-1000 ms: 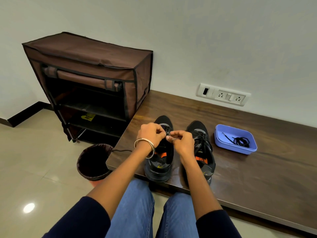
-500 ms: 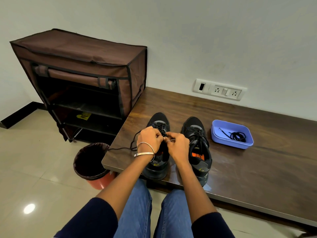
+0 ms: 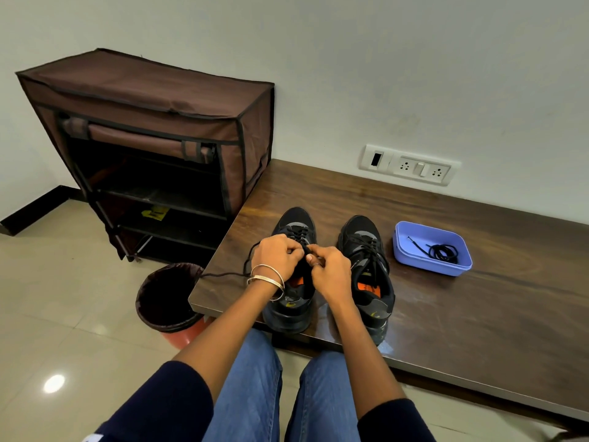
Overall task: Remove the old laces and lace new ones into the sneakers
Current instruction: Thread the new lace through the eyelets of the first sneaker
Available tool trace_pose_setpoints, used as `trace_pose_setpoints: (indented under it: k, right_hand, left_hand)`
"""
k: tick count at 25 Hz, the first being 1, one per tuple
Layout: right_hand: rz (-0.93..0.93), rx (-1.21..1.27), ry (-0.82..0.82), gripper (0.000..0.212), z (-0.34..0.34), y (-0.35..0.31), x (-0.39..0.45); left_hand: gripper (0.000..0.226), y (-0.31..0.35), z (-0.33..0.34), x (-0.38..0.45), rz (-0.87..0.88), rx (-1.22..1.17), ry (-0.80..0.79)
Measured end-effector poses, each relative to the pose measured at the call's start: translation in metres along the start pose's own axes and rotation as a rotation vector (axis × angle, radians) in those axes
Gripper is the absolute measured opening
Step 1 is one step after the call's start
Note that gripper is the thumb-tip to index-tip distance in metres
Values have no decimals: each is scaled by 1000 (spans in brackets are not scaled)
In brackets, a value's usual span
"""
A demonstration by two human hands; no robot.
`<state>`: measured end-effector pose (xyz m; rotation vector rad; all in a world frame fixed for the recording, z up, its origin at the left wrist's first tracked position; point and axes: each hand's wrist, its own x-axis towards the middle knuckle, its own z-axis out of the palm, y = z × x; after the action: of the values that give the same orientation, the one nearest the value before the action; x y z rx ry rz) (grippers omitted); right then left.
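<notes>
The left sneaker (image 3: 291,275) stands on the dark wood bench (image 3: 478,314) near its front edge, toe pointing to 12 o'clock, with the person's two hands meeting over its lacing. The left hand (image 3: 276,258) has its fingers curled around the black lace (image 3: 223,275) at the shoe's upper eyelets; two metal bangles (image 3: 266,280) sit on that wrist. The right hand (image 3: 330,271), at 3 o'clock of the left one and touching it at the fingertips, has its thumb and fingers closed in a pinch on the same lace. A loose length of the lace loops out from the left hand toward 9 o'clock and trails over the bench's left end.

The right sneaker (image 3: 366,269) stands just beside the first at 3 o'clock, laced, its orange lining showing at the opening. Farther toward 3 o'clock, apart from the shoes, a blue tray (image 3: 411,244) holds a coiled black lace (image 3: 443,252).

At 8 o'clock of the shoes, on the tiled floor, a bin (image 3: 165,301) with a dark liner stands against the bench end. A brown fabric shoe rack (image 3: 153,129) stands at 10 o'clock, its front open. A wall socket plate (image 3: 409,165) is at 1 o'clock.
</notes>
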<state>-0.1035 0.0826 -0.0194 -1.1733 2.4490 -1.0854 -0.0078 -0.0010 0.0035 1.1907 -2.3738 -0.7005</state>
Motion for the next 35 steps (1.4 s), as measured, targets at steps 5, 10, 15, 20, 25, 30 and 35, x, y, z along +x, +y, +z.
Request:
trace_pose_setpoints:
  k: [5, 10, 15, 20, 25, 30, 35]
  right_hand:
    - [66, 134, 18, 19, -8, 1, 9]
    - [308, 460, -38, 11, 0, 1, 22]
    - [440, 501, 27, 24, 8, -5, 22]
    - [398, 1499, 386, 29, -68, -52, 15]
    - [31, 1257, 397, 16, -129, -74, 12]
    - [130, 189, -95, 22, -50, -40, 24]
    - [195, -45, -165, 22, -26, -19, 27]
  left_hand:
    - [12, 2, 4, 0, -95, -143, -8]
    - [24, 4, 2, 4, -68, -40, -112]
    - [41, 1, 4, 1, 22, 348, 26]
    - [34, -8, 14, -1, 0, 375, 111]
    - [39, -13, 21, -1, -79, 248, 105]
    - [40, -13, 20, 0, -99, 178, 67]
    - [68, -16, 20, -1, -173, -20, 100]
